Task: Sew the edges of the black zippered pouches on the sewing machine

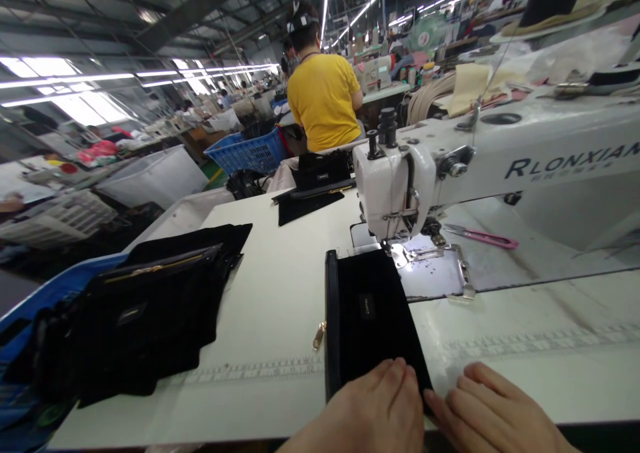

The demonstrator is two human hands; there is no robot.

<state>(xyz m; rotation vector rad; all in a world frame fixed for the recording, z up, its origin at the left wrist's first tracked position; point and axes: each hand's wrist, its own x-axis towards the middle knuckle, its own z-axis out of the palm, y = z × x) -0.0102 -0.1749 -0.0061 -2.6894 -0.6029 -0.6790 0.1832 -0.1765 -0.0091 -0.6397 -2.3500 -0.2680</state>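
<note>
**While your hands sit at the near end, the far corner could drift**

If your left hand (pixel 383 400) presses harder than your right hand (pixel 495 410), the black zippered panel (pixel 377 343) could pivot near the presser foot (pixel 387 244), and any stitching there might run crooked. Because the cloth looks soft, uneven pull could also ripple it or let its layers creep. The gold zipper pull (pixel 319 336) lies just beyond the left edge, where it might snag if the piece slid.

The panel lies on the white table (pixel 280 293), its far end beside the presser foot of the sewing machine (pixel 393 196). Its long axis runs away from you, leaning slightly left at the far end; the zipper edge faces left, and the label (pixel 367 306) reads sideways.

Your left fingers are together over the near end; a right fingertip meets its right edge. Whether either hand pinches the cloth, you can't tell; the undersides are hidden.
</note>
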